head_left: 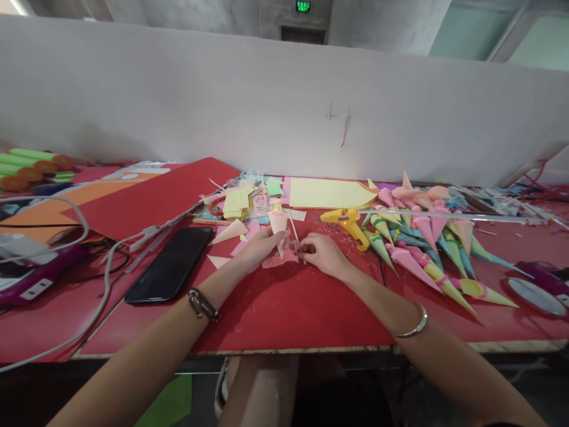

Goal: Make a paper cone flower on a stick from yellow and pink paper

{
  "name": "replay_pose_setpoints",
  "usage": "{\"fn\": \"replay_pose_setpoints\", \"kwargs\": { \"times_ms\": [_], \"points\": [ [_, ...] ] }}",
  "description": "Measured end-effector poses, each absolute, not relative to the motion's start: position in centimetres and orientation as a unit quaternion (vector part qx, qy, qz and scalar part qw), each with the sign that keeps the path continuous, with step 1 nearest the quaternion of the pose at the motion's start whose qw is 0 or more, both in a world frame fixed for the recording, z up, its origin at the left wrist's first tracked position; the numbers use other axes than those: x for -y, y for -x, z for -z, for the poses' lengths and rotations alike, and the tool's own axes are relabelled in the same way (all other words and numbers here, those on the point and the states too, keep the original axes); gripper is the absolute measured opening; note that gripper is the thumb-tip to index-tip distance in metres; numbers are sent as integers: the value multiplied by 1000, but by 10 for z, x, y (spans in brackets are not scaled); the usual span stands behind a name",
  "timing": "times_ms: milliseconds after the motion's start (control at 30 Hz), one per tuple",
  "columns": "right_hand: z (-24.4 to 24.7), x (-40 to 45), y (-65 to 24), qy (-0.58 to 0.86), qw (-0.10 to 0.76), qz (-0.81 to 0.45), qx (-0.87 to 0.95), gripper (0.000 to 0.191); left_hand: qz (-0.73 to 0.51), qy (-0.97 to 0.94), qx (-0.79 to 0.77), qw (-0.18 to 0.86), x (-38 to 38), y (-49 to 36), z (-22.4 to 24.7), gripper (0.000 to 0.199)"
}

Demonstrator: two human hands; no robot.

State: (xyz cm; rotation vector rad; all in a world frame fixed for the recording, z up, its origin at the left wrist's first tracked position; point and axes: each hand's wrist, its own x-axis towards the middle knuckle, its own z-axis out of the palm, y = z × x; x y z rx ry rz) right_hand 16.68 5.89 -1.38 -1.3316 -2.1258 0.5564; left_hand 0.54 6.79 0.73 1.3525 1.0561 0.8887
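A small peach paper cone (278, 223) stands with its wide end up in my left hand (260, 248), whose fingers are closed round its lower part. Just below it is a crumpled salmon-pink piece of paper (281, 258), partly hidden by my left fingers. My right hand (323, 254) is pinched close to the right edge of that piece; what sits between the fingertips is too small to make out. A thin pale strip (293, 225) rises between the two hands. To the right lies a yellow glue gun (349, 223), pointing left.
Many paper cones (422, 231) in pink, yellow, green and blue are heaped on the right. A black phone (171, 265) lies left of my arm. Yellow paper slips (237, 203), a red sheet (151, 198), white cables (108, 267) and a purple power strip (40, 279) surround the work spot.
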Motion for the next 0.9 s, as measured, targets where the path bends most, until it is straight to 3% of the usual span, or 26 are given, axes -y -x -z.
{"fn": "replay_pose_setpoints", "kwargs": {
  "times_ms": [267, 633, 733, 900],
  "points": [
    [19, -61, -164, 509, 283, -187, 791, 7, -326, -644, -463, 514, -65, -7, -10, 25],
    [8, -62, -166, 434, 527, -313, 661, 9, -313, -656, -459, 512, -61, -8, -17, 23],
    [4, -60, -166, 412, 542, -336, 651, 17, -324, -652, -452, 515, -60, -7, -16, 17],
    [-2, -55, -166, 397, 543, -330, 662, 14, -326, -667, -418, 524, -60, -4, -16, 10]
  ]
}}
